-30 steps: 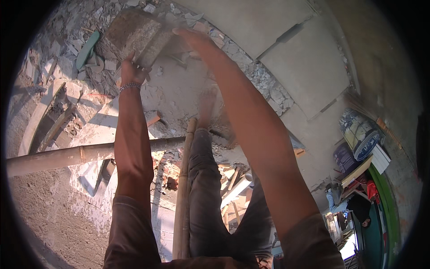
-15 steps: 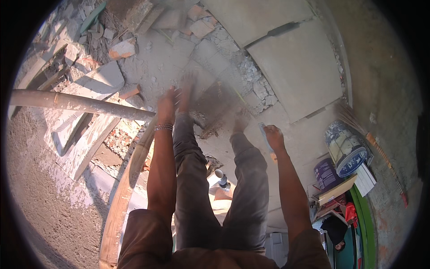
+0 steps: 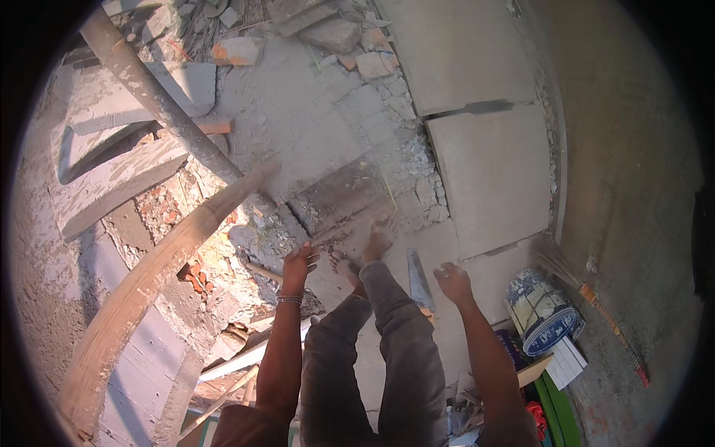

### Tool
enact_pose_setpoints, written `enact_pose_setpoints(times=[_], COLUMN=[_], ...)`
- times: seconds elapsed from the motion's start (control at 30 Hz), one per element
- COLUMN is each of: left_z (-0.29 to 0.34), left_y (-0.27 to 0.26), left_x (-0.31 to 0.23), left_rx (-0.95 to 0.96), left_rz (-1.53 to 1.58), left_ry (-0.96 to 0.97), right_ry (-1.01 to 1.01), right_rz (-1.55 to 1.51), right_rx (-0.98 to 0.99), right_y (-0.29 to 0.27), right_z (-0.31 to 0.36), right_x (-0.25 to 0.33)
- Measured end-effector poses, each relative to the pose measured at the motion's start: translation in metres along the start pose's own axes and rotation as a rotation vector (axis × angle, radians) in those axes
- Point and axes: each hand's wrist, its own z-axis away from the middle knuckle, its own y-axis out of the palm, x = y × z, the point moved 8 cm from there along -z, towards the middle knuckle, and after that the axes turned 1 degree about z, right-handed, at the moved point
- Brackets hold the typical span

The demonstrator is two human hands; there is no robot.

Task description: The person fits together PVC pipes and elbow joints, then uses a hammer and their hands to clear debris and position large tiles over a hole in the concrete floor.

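Observation:
My left hand [image 3: 299, 262] is held out in front of me with its fingers apart and nothing in them, a beaded bracelet on its wrist. My right hand [image 3: 452, 284] is loosely curled into a fist, and no thing shows in it. Closest to it is what looks like a hand saw [image 3: 418, 277], a long tapered grey-blue blade with an orange-brown end. It lies on the dusty floor, apart from my fingers. Between my hands are my bare feet, the right foot [image 3: 377, 243] beside a dark sunken patch [image 3: 346, 195] of floor.
Two bamboo poles [image 3: 160, 257] [image 3: 153, 97] cross on my left over broken concrete slabs [image 3: 123, 182] and rubble. Large flat slabs [image 3: 495, 179] lie ahead to the right. A paint-smeared bucket [image 3: 540, 313] and a stick broom [image 3: 588, 290] are at right.
The view has shifted, and my legs and feet have changed position. My right hand, over the saw earlier, is now to its right. The saw stays in place on the floor.

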Motion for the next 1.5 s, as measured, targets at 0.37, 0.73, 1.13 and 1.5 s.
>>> enact_pose_setpoints(times=[0.37,0.73,1.13,1.5], left_z=[-0.157,-0.33,-0.314,-0.32], left_y=[0.123,0.275,0.263,0.251], left_x=[0.049,0.03,0.015,0.03], left_rx=[0.093,-0.156,-0.172,-0.065], left_rz=[-0.224,-0.281,-0.064,-0.1], left_ry=[0.3,0.716,0.827,0.663], right_ry=[-0.385,-0.417,-0.668,-0.799], right_rz=[0.114,0.072,0.021,-0.015], right_rx=[-0.23,-0.706,-0.806,-0.687], right_y=[0.064,0.102,0.087,0.116], right_z=[-0.214,-0.376,-0.389,-0.351], right_x=[0.107,0.144,0.133,0.16])
